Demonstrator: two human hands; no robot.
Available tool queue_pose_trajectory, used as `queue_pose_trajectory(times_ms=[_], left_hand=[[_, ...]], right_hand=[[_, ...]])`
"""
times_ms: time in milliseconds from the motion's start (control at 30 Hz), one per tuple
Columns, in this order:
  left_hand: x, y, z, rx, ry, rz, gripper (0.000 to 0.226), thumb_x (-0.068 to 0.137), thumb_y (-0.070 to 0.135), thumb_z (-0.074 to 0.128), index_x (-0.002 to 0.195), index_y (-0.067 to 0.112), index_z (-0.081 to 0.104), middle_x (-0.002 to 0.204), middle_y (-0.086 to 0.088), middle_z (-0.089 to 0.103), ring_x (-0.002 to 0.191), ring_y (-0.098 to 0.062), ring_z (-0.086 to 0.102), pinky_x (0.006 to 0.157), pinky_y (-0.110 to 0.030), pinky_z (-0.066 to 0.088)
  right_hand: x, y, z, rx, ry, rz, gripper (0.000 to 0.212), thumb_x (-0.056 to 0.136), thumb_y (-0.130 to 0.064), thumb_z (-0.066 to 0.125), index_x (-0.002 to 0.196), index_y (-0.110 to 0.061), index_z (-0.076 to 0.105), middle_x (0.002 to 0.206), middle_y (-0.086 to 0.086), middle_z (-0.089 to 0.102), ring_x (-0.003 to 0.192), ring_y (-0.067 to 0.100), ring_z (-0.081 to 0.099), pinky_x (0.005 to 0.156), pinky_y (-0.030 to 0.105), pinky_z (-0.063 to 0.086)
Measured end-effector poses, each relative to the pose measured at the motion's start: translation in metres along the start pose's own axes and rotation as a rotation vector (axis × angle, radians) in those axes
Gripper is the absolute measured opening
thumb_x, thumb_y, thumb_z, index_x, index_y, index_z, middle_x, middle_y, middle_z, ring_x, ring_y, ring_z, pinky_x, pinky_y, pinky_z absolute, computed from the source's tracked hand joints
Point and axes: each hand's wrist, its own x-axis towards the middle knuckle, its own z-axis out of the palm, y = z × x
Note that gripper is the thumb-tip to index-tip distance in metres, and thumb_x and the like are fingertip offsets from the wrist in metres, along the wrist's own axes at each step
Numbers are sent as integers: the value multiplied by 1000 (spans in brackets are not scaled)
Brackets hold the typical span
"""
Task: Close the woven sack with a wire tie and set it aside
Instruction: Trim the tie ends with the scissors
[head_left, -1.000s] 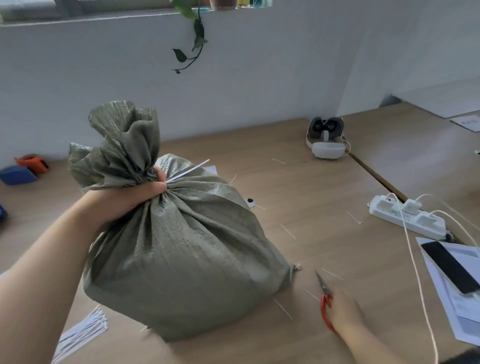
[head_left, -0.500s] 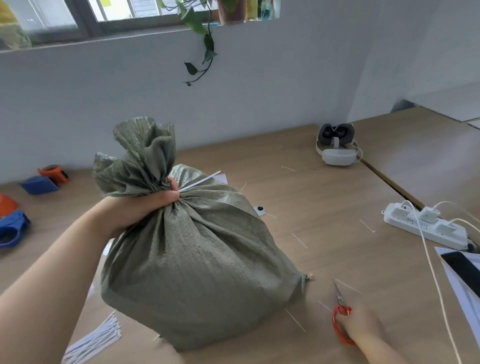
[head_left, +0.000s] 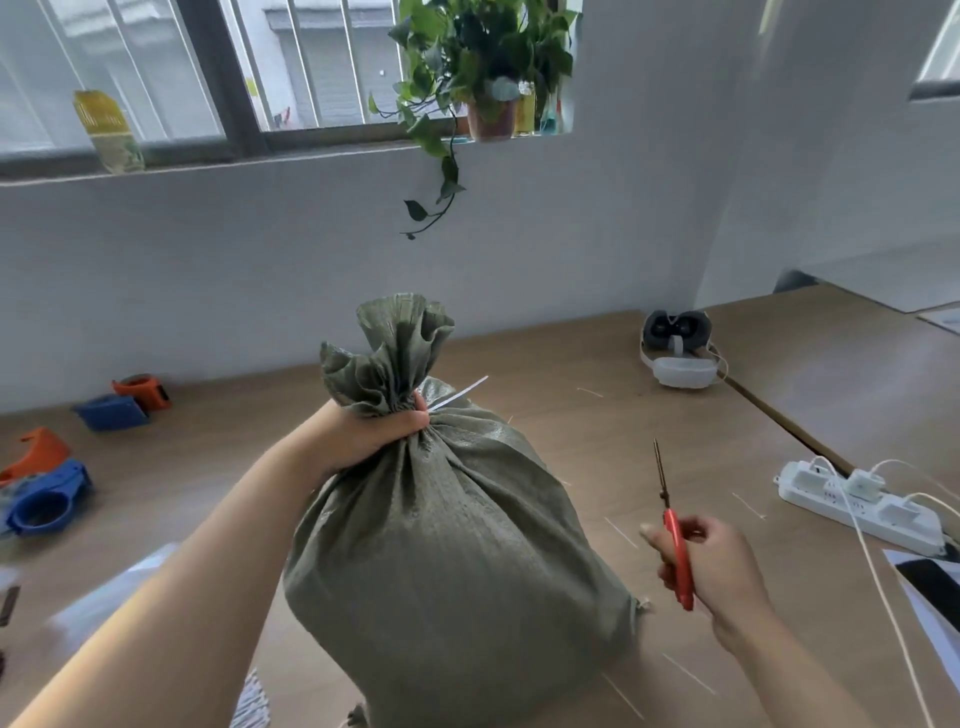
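The woven sack (head_left: 447, 561) is seen standing at the centre of the frame on the wooden table (head_left: 649, 415), its long axis roughly upright and leaning slightly toward the upper left, with the ruffled mouth pointing up toward the wall. The gathered neck is clenched in the left hand (head_left: 363, 436), which is closed tightly around it just below the ruffle. A white wire tie (head_left: 460, 394) is seen sticking out from the neck, angled toward the upper right. The right hand (head_left: 711, 571) is held to the right of the sack, apart from it, curled around the red handles of a pair of scissors (head_left: 670, 519) whose blades are closed and point up the frame. Open tabletop is visible behind the sack as far as the wall, and to the right up to a seam where a second table surface begins. The left of the frame is bounded by blue and orange tape dispensers (head_left: 47, 493), the right by a white power strip (head_left: 862, 504) with cables, and the upper right by a headset (head_left: 675, 353). Short white offcuts (head_left: 621, 532) are scattered over the bare wood to the right of the sack.
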Motion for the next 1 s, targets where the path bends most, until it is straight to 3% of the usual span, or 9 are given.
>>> queue_pose_trajectory(times_ms=[200,300,433,700,800,1000], left_hand=[[2,-1,-2,84,81,60,5,85,13,78,89,13,74,89,2,74,81,-3,65,86,-26,52],[0,-2,-1,24,180,38,20,78,16,85,96,16,76,99,0,77,90,-8,69,90,-29,54],[0,-5,-2,12,266,-13,36,69,27,92,100,21,75,103,5,76,98,-11,70,90,-31,55],[-8,-7,1,-37,289,3,43,61,36,92,99,24,75,104,5,77,99,-13,72,95,-44,58],[-9,-5,1,-49,273,15,55,52,49,87,99,25,75,104,5,78,100,-15,73,95,-47,58],[-8,-8,1,-71,269,22,55,50,50,87,98,25,76,104,5,78,101,-16,73,96,-47,57]], right_hand=[[-50,-93,45,18,-353,-19,51,80,-38,78,95,7,59,59,9,54,44,19,47,39,27,42],[-64,-121,73,47,-507,68,39,82,-45,74,77,-10,56,55,3,49,41,15,42,38,23,40],[-70,-140,97,12,-674,159,46,79,-55,71,56,-20,52,54,3,45,43,16,39,44,23,38],[-66,-150,127,-90,-631,256,54,73,-63,71,53,-16,54,53,3,51,42,16,45,46,23,41],[-67,-155,134,-111,-627,247,53,77,-63,68,58,-15,55,52,3,51,42,16,45,45,22,42],[-67,-154,143,-126,-544,182,50,79,-62,67,70,-13,59,48,2,49,38,16,44,42,21,43]])
